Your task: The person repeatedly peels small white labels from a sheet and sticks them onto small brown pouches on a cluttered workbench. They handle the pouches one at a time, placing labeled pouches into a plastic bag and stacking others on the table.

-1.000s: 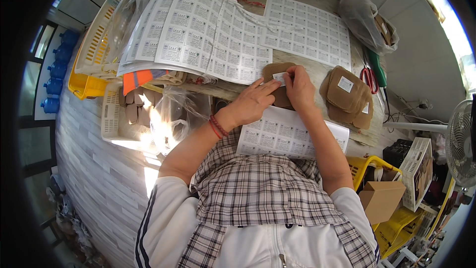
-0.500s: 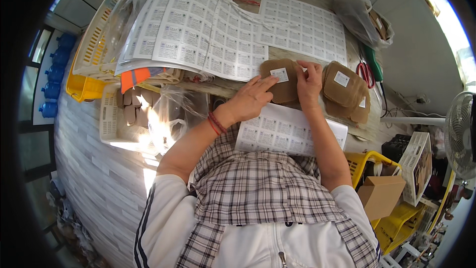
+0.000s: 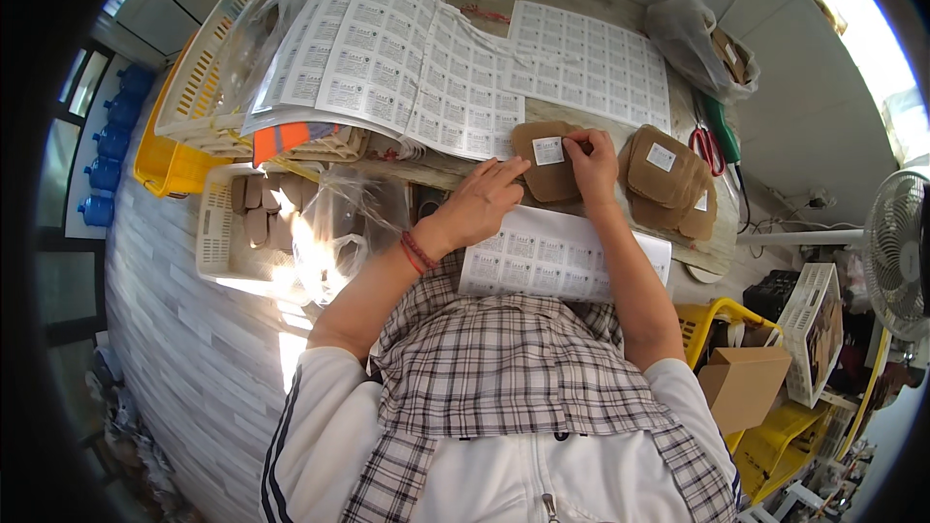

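Observation:
A stack of brown, rounded flat pads (image 3: 548, 182) lies on the table in front of me. The top pad carries a white printed label (image 3: 549, 150). My left hand (image 3: 481, 199) is open, palm down, its outstretched fingertips by the stack's left edge. At the label's right edge, the thumb and fingers of my right hand (image 3: 593, 167) are pinched together over the top pad. What lies between those fingertips is hidden. Under my wrists, a printed label sheet (image 3: 542, 250) hangs over the table's near edge. Another stack of brown pads (image 3: 666, 182), also labelled, sits to the right.
Large label sheets (image 3: 387, 48) cover the table's left and back. Red-handled scissors (image 3: 708, 147), a green-handled tool (image 3: 722, 126) and a plastic bag (image 3: 683, 34) lie at the right. A white crate (image 3: 215, 228) of brown pieces stands left; a cardboard box (image 3: 744, 385) is lower right.
My left hand has drawn back from the label toward the lower left. My right hand has shifted left and slightly down, from the pad's right edge to beside the label.

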Demonstrator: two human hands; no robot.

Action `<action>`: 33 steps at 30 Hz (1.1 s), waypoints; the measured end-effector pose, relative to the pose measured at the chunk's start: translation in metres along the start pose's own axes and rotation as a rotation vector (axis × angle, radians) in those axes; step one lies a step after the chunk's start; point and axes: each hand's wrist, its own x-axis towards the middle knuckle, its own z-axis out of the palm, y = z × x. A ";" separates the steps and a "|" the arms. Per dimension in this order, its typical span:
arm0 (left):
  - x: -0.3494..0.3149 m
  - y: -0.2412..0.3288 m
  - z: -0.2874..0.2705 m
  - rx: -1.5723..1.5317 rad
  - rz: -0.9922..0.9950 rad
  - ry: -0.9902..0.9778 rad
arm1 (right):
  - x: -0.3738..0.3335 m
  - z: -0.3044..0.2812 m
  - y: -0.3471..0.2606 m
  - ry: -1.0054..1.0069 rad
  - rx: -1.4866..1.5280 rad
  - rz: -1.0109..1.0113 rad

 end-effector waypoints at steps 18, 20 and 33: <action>-0.019 0.022 -0.041 -0.345 -0.384 -0.021 | -0.006 -0.177 -0.001 0.374 -0.536 -0.081; -0.026 0.018 -0.049 -0.388 -0.415 -0.003 | -0.038 -0.186 0.010 0.173 -0.371 0.133; -0.075 -0.004 -0.097 -0.004 -0.436 0.145 | -0.120 -0.137 -0.046 -0.381 0.543 0.273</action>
